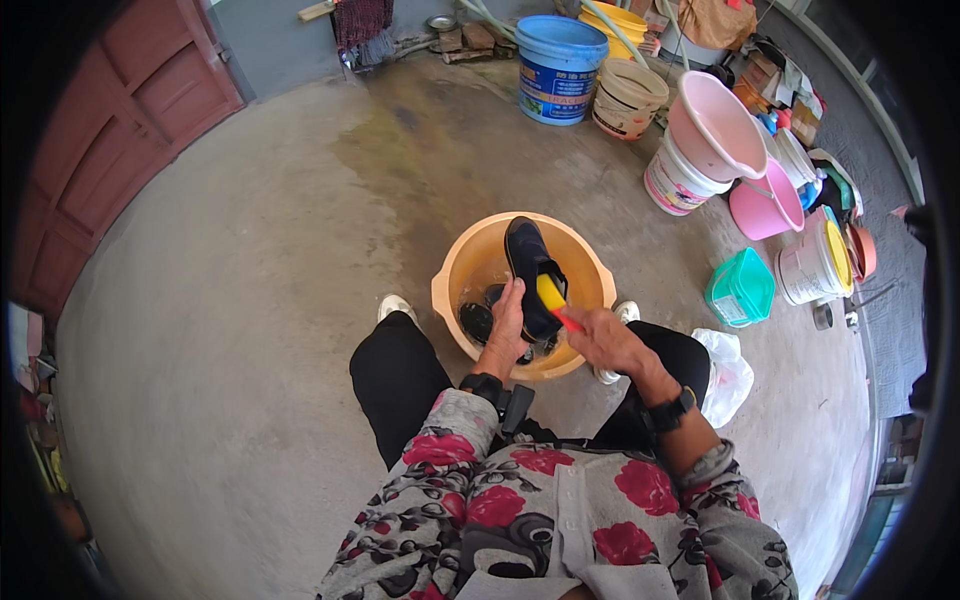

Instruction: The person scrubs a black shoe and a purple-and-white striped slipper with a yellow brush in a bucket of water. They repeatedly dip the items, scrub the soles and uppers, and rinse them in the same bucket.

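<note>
Over an orange plastic basin (461, 262), my left hand (510, 322) grips a dark shoe (526, 251) by its side, toe pointing away from me. My right hand (609, 339) is closed around the red handle of a yellow and red brush (552, 294). The brush's yellow head sits at the shoe's opening; its bristles are hidden. Lower in the basin lie other dark footwear (475, 322) and what looks like shallow water, partly covered by my left hand and the held shoe.
My knees flank the basin. A white plastic bag (727, 379) lies by my right leg. Farther right stand a green square bucket (741, 289), a pink bucket (766, 201) and a pale pink basin (716, 127) resting on a white bucket (679, 180). A blue bucket (561, 71) stands beyond, near wet concrete.
</note>
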`<state>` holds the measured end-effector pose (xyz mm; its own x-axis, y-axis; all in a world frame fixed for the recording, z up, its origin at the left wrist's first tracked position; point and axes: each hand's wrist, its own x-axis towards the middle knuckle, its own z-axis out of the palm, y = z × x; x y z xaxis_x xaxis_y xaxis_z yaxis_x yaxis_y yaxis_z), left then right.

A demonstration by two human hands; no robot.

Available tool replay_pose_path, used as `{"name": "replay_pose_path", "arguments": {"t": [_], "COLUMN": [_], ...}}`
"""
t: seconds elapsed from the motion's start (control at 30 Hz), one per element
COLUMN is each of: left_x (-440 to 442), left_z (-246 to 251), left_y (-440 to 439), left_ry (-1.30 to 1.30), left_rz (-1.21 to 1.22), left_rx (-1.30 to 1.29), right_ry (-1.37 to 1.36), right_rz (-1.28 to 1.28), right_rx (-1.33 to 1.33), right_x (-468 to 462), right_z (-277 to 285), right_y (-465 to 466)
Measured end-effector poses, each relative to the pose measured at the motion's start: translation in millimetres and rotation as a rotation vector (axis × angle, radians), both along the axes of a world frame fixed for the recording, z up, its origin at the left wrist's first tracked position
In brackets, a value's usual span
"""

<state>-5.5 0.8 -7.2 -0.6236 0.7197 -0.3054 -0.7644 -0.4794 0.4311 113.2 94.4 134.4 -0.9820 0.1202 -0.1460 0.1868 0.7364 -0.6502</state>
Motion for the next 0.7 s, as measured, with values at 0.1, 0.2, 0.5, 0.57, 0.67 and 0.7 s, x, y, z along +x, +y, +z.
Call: {"name": "replay_pose_path", "arguments": {"t": [0.1,0.2,0.5,0.57,0.67,0.7], "left_x": [-3.8,1.8,18.7,16.5,10.3,7.7], "left_z": [2.3,10.0,25.0,21.9,18.6,17.9], "left_y": [-3.6,-2.1,3.7,0.3,-2.9,-4.5], "left_ry": [-0.078,-0.003,0.048,0.046,0.059,0.022], "left_rz": [-0.071,-0.097,-0.125,-0.122,-0.004,0.028], "left_rx": [-0.006,0.024,-0.014,-0.029,0.01,-0.025], "right_ry": [-0.11,0.029,0.034,0.142,0.14,-0.046], "right_rz": [-0.041,-0.05,-0.31,-0.3,-0.344,-0.429], "right_rx": [-0.153,-0.145,0.468,0.417,0.089,-0.16], "right_x": [11.2,4.7,-38.7,-34.3,-22.7,-14.4], "right_z": [13.9,10.3,-42.7,-42.4,-27.1,-16.5], "right_y": [-3.9,0.9,15.9,11.1,6.3,9.2]}}
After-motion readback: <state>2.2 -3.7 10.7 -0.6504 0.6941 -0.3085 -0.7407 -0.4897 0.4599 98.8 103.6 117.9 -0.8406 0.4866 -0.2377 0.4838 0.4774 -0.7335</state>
